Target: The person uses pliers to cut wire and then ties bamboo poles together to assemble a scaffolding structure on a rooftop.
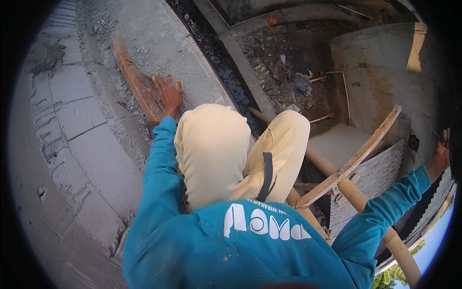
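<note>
Blockwork (pixel 96 149), grey, jointed, far left. Plank (pixel 132 77), wooden, lying on rough concrete ledge (pixel 156 41). Left hand (pixel 169 95) at plank's right edge: grip open, fingers spread. Progress: no finished work shows at either hand; both seem to steady the crouched person (pixel 211 159); remainder indeterminable. Room for moving: along ledge, bordered by dark channel (pixel 222 62). Rightward, slanted timber (pixel 356 161) and bamboo pole (pixel 350 190) limit passage. Right hand (pixel 439 156), far right: grip cannot be told.

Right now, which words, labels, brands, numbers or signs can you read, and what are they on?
Shirt: large white letters, upside down; I don't copy out wording.
Shirt: a smaller white line above them in view, also left unquoted.
Plank, pants: no lettering that I can make out.
</note>
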`<action>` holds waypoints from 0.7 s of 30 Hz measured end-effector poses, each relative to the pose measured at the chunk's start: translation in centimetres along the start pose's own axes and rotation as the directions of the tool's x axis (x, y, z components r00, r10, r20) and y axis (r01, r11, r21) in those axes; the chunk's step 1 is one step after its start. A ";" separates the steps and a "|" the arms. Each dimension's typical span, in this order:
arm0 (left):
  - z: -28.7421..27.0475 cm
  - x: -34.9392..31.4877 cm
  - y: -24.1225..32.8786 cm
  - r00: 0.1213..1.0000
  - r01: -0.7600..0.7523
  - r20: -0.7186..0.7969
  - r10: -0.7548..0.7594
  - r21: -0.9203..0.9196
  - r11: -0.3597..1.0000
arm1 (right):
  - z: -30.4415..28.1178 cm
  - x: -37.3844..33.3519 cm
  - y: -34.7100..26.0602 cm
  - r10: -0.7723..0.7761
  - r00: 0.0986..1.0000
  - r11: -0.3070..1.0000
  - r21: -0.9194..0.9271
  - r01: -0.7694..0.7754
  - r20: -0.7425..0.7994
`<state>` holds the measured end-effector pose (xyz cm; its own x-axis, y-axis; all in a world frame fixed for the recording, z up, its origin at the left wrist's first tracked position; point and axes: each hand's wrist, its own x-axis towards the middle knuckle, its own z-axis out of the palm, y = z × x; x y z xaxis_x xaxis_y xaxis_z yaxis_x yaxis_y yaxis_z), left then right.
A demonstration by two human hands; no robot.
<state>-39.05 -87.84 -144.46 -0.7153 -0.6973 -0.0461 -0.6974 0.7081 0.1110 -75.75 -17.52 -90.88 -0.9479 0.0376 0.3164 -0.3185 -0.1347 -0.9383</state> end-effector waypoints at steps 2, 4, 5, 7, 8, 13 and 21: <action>-2.5 0.0 0.9 0.999 -0.037 0.021 0.037 -0.015 0.999 | 2.6 -1.9 -0.9 -0.065 0.993 0.996 -0.073 0.058 -0.098; -5.7 -0.3 1.4 0.993 -0.063 0.090 0.076 -0.139 0.988 | 5.8 -4.1 -1.1 -0.058 0.980 0.998 -0.037 0.051 -0.190; -7.5 -0.6 1.5 0.990 -0.071 0.103 0.093 -0.198 0.978 | 7.5 -4.9 -1.3 -0.024 0.975 1.000 -0.021 0.020 -0.221; -11.5 -1.1 2.0 0.986 -0.011 0.157 0.051 -0.247 0.969 | 10.7 -5.8 -1.8 0.025 0.942 0.998 0.058 -0.006 -0.335; -13.7 -1.3 2.1 0.986 0.013 0.166 0.031 -0.261 0.965 | 12.0 -6.1 -2.5 0.070 0.919 0.995 0.097 -0.034 -0.389; -27.7 -2.4 6.2 0.998 0.052 0.006 -0.058 -0.536 0.842 | 17.1 -6.9 -8.3 0.190 0.900 0.955 0.285 -0.078 -0.392; -53.2 -11.9 24.9 0.787 0.217 0.316 0.531 -0.946 0.241 | 23.7 -6.2 -20.3 0.289 0.898 0.853 0.515 -0.084 -0.333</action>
<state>-45.52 -67.82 -88.30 -0.9468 -0.1375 -0.2909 -0.2811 -0.0868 0.9558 -63.27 -38.48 -70.44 -0.9454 0.3242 -0.0336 -0.1883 -0.6276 -0.7554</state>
